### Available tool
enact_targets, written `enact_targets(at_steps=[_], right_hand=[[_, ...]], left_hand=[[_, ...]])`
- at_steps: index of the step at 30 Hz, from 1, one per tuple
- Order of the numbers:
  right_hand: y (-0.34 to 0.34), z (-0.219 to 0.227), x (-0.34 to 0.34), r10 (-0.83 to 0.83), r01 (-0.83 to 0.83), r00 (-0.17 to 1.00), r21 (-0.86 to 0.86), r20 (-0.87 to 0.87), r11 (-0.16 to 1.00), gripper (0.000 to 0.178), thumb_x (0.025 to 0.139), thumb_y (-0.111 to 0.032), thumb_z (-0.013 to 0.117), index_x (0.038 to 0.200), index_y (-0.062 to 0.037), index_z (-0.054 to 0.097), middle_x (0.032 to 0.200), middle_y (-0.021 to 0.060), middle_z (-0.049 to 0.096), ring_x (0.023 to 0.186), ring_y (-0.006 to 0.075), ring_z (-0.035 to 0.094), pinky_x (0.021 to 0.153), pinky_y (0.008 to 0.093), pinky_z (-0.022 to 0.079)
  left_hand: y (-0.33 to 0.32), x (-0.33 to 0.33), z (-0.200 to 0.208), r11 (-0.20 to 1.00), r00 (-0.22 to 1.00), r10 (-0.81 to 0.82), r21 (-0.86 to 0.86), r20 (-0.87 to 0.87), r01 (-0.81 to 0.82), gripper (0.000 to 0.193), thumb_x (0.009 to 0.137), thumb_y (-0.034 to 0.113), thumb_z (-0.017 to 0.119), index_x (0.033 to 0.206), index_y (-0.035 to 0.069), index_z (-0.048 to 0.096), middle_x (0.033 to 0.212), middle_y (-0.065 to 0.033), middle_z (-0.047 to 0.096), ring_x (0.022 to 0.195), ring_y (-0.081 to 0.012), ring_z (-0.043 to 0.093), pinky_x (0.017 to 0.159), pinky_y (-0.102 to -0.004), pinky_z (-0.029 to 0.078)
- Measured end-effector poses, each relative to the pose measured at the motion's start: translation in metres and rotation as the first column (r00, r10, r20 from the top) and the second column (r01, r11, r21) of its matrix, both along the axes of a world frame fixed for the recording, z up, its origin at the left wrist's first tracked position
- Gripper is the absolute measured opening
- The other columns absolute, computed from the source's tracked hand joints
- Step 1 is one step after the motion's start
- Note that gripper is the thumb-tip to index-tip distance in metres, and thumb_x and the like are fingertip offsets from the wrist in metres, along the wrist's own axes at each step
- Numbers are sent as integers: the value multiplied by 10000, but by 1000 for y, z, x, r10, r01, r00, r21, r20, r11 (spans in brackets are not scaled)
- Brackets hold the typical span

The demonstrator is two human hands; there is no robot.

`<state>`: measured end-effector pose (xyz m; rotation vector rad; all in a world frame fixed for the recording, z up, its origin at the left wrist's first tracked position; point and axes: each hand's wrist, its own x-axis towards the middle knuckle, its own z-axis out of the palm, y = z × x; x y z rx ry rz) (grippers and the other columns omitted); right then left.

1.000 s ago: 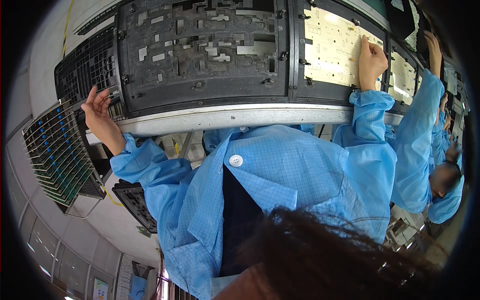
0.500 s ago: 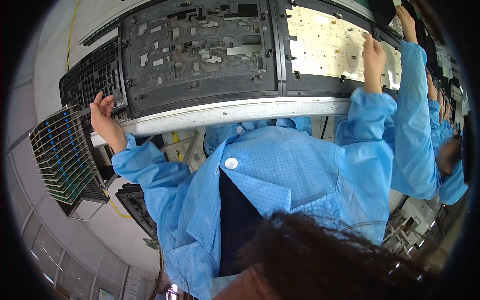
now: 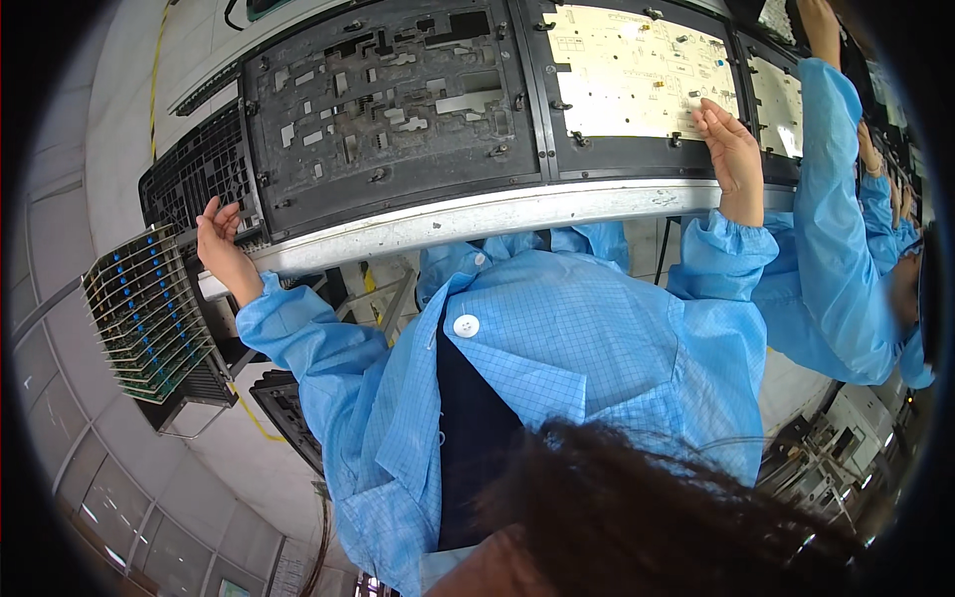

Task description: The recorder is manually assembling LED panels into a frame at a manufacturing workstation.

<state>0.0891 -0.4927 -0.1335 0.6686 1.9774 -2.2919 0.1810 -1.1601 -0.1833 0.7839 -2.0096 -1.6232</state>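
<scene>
My right hand (image 3: pixel 734 157) is at the near right edge of a pale circuit board (image 3: pixel 617 90), its fingers loosely bent and no object visible in them. The board lies in a black carrier frame (image 3: pixel 647 159) with small black clips round it. A few small parts stand on it, among them a blue component (image 3: pixel 719 63) beyond my fingertips. Far to the left, my left hand (image 3: pixel 225 249) hovers by the near edge of a black gridded rack panel (image 3: pixel 204 164). Its fingers are half curled and apart, with nothing between them.
A worn black carrier with cutouts (image 3: pixel 398 149) fills the middle, behind a metal rail (image 3: pixel 477 221). At left stands a rack of upright circuit boards (image 3: pixel 149 318). A co-worker's blue sleeve (image 3: pixel 831 219) reaches in close on my right, beside another pale board (image 3: pixel 776 104).
My right hand has drawn back toward me from the board's right part and turned, uncovering the blue component. The whole view has shifted slightly; my left hand stays by the rack panel.
</scene>
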Motion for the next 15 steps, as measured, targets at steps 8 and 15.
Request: enact_targets(at_steps=[8, 15], right_hand=[[-9, -5, -5, -40, 38, 999, 448, -5, 893, 293, 858, -104, 723, 1093, 63, 668, 905, 68, 696, 748, 90, 610, 727, 184, 491], [-28, -3, -6, -50, 86, 996, 626, -76, 775, 260, 817, -107, 742, 1008, 66, 708, 813, 63, 697, 671, 80, 599, 624, 185, 471]], left_hand=[[1, 0, 2, 1000, 1000, 13, -25, 12, -13, 485, 1040, 351, 382, 1196, -52, 602, 955, -141, 705, 863, -158, 647, 781, -252, 485], [-1, 1, 1, 999, 1000, 26, -42, 11, -26, 487, 1037, 354, 387, 1183, -53, 609, 945, -137, 704, 853, -162, 643, 777, -263, 482]])
